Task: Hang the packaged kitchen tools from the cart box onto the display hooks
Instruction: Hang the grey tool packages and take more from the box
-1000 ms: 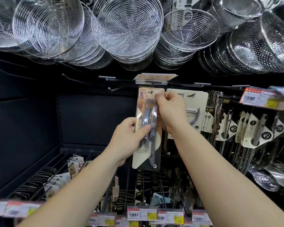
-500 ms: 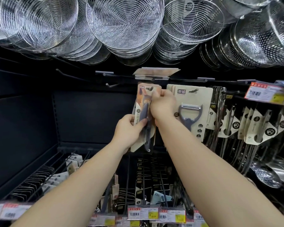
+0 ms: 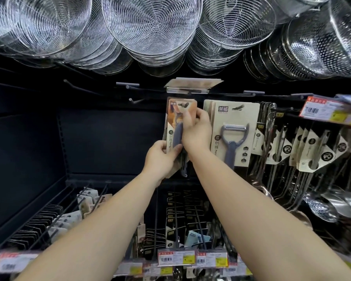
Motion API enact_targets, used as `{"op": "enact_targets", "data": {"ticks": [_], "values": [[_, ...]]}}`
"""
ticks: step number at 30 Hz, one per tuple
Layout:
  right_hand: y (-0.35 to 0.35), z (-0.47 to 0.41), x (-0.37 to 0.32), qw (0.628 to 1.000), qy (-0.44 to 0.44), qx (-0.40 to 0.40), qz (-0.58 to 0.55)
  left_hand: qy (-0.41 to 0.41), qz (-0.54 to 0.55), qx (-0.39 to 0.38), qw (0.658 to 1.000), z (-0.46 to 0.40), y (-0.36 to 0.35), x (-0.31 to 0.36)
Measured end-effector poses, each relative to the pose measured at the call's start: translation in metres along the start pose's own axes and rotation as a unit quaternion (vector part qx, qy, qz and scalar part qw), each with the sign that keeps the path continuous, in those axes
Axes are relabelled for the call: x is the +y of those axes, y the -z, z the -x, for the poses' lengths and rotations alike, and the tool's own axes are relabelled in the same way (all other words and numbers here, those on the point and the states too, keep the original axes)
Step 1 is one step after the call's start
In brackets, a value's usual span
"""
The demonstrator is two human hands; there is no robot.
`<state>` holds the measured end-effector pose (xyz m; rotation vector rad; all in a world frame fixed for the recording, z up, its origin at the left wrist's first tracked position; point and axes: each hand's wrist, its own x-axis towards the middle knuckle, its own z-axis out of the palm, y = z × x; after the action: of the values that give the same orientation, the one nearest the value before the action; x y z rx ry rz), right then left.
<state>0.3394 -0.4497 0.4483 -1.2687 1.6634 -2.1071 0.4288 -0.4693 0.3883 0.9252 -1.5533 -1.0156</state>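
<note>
A carded peeler package [image 3: 173, 126], beige card with a grey-handled peeler, hangs upright with its top slot on the end of a display hook [image 3: 183, 105]. My left hand [image 3: 162, 159] grips the card's lower left edge. My right hand [image 3: 197, 130] pinches the upper part of the card, thumb on its front. Just to the right hangs a stack of matching peeler packages [image 3: 234, 132] on their own hook. The cart box is out of view.
Wire skimmers [image 3: 152, 29] and perforated colanders [image 3: 316, 43] hang overhead. Bare hooks [image 3: 134, 100] stick out of the dark back panel at left. Carded ladles and utensils [image 3: 304, 151] fill the right. Lower hooks with packages and price tags [image 3: 176, 258] sit below.
Both hands moved the peeler package away from me and back onto the hook; its top slot now sits over the hook's end. The view shifted slightly upward.
</note>
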Motion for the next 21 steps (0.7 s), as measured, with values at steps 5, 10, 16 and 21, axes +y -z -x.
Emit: {"op": "enact_targets", "data": {"ticks": [5, 10, 16, 21], "values": [[0.008, 0.026, 0.016, 0.999, 0.018, -0.031, 0.015, 0.002, 0.001, -0.02, 1.0, 0.018, 0.006, -0.006], [0.017, 0.05, 0.021, 0.996, 0.007, -0.046, 0.073, 0.002, -0.017, -0.044, 0.999, 0.038, 0.014, -0.02], [0.034, 0.109, 0.05, 0.984, -0.003, -0.08, 0.162, 0.004, -0.149, -0.063, 0.987, 0.056, 0.022, -0.06], [0.071, 0.158, 0.097, 0.943, -0.054, -0.144, 0.297, -0.014, -0.423, -0.158, 0.892, 0.096, 0.011, -0.09]]}}
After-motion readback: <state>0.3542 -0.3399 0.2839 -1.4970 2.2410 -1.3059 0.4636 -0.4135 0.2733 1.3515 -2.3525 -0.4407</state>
